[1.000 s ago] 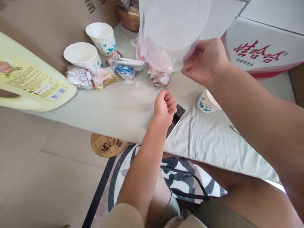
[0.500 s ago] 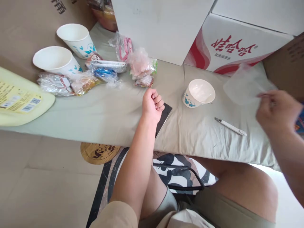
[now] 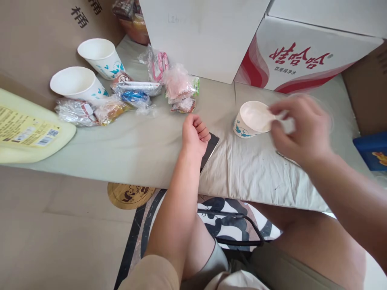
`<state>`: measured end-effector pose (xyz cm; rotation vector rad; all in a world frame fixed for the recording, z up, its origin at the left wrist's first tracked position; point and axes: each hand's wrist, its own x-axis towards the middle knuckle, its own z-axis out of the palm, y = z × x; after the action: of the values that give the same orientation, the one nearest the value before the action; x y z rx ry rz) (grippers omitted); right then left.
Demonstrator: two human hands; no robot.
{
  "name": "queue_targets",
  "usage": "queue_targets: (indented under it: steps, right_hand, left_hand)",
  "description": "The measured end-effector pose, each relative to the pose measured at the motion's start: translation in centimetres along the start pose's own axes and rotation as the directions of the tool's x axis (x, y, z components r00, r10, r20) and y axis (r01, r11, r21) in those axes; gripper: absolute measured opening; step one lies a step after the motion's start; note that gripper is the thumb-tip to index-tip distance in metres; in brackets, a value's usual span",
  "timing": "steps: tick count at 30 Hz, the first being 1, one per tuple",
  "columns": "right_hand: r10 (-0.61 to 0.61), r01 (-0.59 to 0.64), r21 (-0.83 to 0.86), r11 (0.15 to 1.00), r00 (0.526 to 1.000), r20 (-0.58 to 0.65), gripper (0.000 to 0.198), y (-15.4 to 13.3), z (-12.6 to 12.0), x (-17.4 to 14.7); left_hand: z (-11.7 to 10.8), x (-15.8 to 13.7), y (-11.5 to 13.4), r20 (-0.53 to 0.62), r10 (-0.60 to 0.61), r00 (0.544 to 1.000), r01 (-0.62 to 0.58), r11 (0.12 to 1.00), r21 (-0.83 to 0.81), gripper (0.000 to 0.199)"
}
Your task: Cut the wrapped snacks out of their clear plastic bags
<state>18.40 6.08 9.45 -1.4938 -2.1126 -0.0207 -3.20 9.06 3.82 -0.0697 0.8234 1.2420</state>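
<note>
My left hand [image 3: 196, 135] is curled into a fist beside a dark flat device [image 3: 209, 152], probably a phone, partly covered by the hand. Nothing shows in its fingers. My right hand [image 3: 300, 127], blurred by motion, pinches a translucent plastic lid [image 3: 327, 110], mostly hidden behind the hand. Its fingertips are at the right rim of a white paper bowl [image 3: 249, 125] with blue leaf print, which stands upright. Under the right hand, a slim white pen-like tool [image 3: 288, 158] is mostly covered.
Two paper cups [image 3: 101, 60] and several wrapped snacks [image 3: 179, 86] occupy the left and middle. A pale yellow bottle [image 3: 33, 129] lies at the far left. White cartons [image 3: 305, 56] line the back. A blue package [image 3: 371, 151] is at the right edge.
My right hand has moved left with the plastic lid, from the right side of the cloth to the paper bowl's rim. My left hand has stayed in place.
</note>
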Motion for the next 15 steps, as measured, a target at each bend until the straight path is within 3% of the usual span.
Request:
queue_targets:
  steps: [3, 7, 10, 15]
  right_hand:
    - [-0.115, 0.093, 0.087, 0.992, 0.948, 0.296, 0.056, -5.6, 4.5, 5.9]
    - [-0.004, 0.014, -0.016, 1.0, 0.877, 0.48, 0.057, -9.8, 11.2, 11.5]
    - [0.071, -0.055, -0.046, 0.997, 0.877, 0.476, 0.046, -10.7, 13.6, 12.8]
    - [0.103, -0.121, 0.017, 0.993, 0.905, 0.412, 0.039, -9.3, 14.0, 12.2]
  left_hand:
    - [0.1, 0.2, -0.1, -0.007, -0.003, 1.0, 0.003, 1.0, 0.001, 0.041]
    - [-0.4, 0.5, 0.1, -0.024, 0.0, 1.0, -0.001, 1.0, -0.028, 0.042]
    - [-1.1, 0.8, 0.7, -0.037, -0.012, 0.999, 0.01, 0.999, -0.036, 0.041]
    - [-1.2, 0.7, 0.9, -0.033, -0.003, 0.999, 0.002, 1.0, -0.014, 0.042]
